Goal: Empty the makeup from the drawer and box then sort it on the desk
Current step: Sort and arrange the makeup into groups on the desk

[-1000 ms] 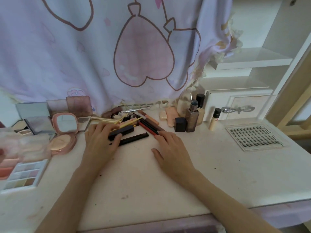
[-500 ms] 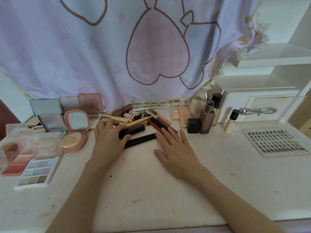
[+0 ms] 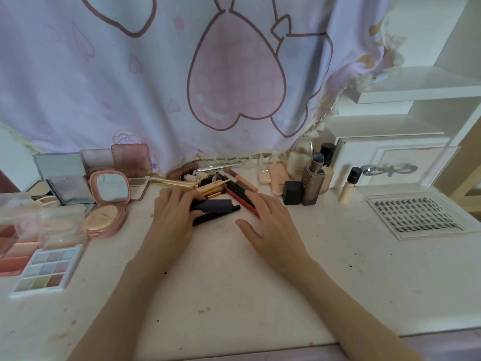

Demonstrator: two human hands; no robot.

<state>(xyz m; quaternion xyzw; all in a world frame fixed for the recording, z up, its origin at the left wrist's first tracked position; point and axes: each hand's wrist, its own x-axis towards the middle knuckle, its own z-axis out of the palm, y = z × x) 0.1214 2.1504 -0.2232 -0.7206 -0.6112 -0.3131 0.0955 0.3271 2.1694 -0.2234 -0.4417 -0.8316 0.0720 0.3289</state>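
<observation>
1. Left hand (image 3: 173, 217): laid flat, fingers relaxed, pressed against the dark tube (image 3: 215, 205) at the pile of pencils (image 3: 229, 190).
2. Right hand (image 3: 270, 225): flat, unclenched; fingertips laid on the red pencil (image 3: 240, 201).
3. Pile located mid-desk (image 3: 234, 295), near the curtain (image 3: 156, 74).
4. Pink compact (image 3: 108, 204) seen open, left of pile.

The blush palette (image 3: 13, 246) is cut off at left; labels on the tubes (image 3: 197, 177) are unreadable.

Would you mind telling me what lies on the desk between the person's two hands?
In the head view, between the left hand and right hand lie a dark blue tube and a black pencil.
</observation>
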